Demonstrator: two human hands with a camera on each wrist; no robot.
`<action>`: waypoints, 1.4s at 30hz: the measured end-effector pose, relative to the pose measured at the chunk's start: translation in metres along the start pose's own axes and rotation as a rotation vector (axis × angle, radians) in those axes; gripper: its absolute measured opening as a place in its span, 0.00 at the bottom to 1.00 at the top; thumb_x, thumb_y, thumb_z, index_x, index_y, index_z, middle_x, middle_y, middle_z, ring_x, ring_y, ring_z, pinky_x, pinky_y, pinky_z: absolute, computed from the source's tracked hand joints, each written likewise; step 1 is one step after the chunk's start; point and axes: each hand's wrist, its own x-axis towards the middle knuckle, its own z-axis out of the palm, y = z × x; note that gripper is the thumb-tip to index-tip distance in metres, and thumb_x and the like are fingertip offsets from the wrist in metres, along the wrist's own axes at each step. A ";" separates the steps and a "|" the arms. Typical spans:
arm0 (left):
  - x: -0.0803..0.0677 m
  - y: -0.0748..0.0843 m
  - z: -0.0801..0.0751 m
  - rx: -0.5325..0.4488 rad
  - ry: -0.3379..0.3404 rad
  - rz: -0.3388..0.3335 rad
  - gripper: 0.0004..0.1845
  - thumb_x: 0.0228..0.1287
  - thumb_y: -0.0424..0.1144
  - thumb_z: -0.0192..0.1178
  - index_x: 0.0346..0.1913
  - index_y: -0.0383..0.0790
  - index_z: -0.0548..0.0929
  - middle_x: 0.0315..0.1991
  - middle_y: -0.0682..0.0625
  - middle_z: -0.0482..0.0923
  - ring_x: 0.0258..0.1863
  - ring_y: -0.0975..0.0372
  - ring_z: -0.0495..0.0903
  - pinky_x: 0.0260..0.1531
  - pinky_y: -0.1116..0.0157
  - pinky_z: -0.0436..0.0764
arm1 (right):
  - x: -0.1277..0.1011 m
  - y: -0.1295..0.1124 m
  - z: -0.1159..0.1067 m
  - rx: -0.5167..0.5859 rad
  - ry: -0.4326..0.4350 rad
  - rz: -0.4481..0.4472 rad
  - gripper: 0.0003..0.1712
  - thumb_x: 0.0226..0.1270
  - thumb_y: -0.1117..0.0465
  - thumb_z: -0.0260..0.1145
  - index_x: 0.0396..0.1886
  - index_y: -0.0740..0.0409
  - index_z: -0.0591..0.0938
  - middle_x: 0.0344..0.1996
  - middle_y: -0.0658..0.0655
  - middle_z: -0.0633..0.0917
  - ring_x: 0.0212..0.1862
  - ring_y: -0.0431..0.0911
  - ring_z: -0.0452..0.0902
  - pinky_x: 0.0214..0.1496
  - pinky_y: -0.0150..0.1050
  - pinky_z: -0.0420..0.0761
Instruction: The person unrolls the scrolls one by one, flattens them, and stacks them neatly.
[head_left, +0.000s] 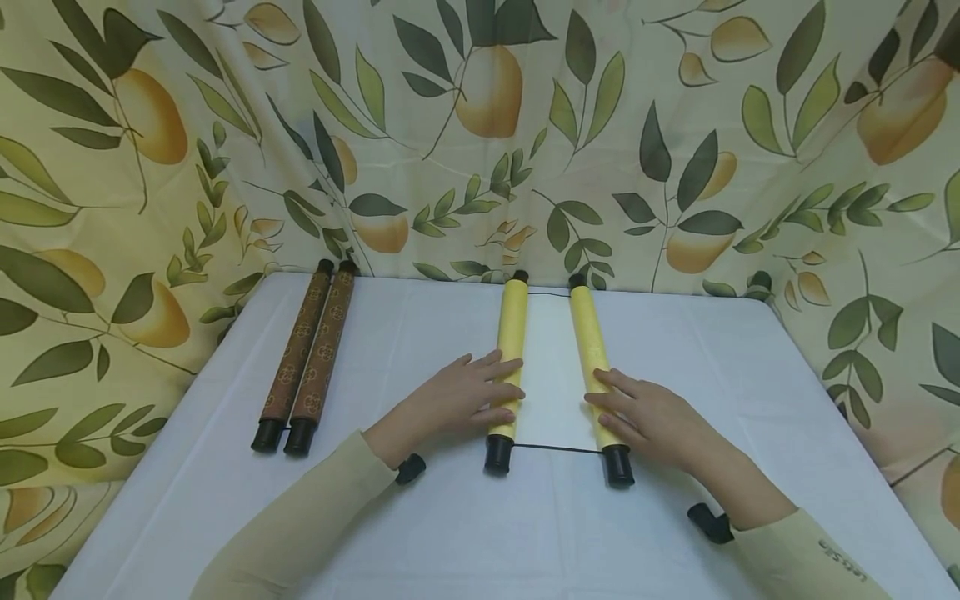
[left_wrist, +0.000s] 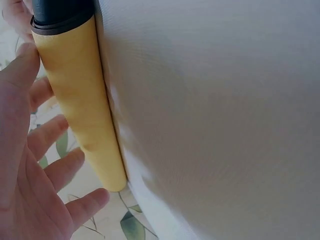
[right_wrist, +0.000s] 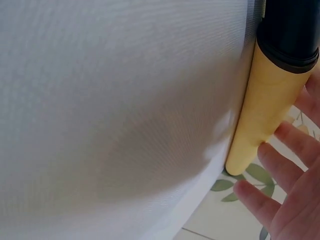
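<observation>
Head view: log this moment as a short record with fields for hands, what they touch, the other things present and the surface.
left hand: left hand lies with straight fingers on the left yellow roll
right hand: right hand lies with straight fingers on the right yellow roll
between rolls: a strip of white sheet, partly unrolled
roll ends: black caps
other things: brown scroll, fully rolled, lying to the left, untouched
surface: white table
backdrop: leaf-and-fruit patterned cloth

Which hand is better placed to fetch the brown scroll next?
The left hand, I'd judge. It rests flat on the left yellow roller, on the side where the brown scroll lies. The right hand presses the right yellow roller and would have to cross over.
</observation>
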 end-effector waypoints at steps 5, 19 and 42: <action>-0.002 -0.001 -0.001 -0.007 0.043 0.014 0.25 0.75 0.64 0.44 0.68 0.62 0.74 0.77 0.53 0.59 0.77 0.53 0.55 0.68 0.48 0.67 | -0.002 0.003 -0.003 -0.009 0.000 0.002 0.20 0.74 0.50 0.60 0.61 0.47 0.83 0.71 0.58 0.71 0.69 0.59 0.70 0.63 0.58 0.74; -0.006 -0.003 -0.001 0.022 0.043 0.024 0.26 0.76 0.61 0.45 0.71 0.61 0.72 0.79 0.52 0.55 0.78 0.53 0.53 0.68 0.48 0.67 | -0.010 0.008 -0.007 -0.003 0.016 0.010 0.20 0.74 0.50 0.61 0.61 0.47 0.83 0.69 0.59 0.74 0.62 0.62 0.76 0.60 0.59 0.76; -0.016 -0.011 0.003 -0.015 0.115 0.018 0.28 0.76 0.61 0.45 0.70 0.54 0.72 0.77 0.49 0.59 0.74 0.58 0.61 0.68 0.53 0.68 | -0.018 0.013 -0.002 0.003 0.011 0.065 0.22 0.76 0.47 0.58 0.65 0.46 0.80 0.71 0.59 0.71 0.53 0.60 0.82 0.51 0.58 0.81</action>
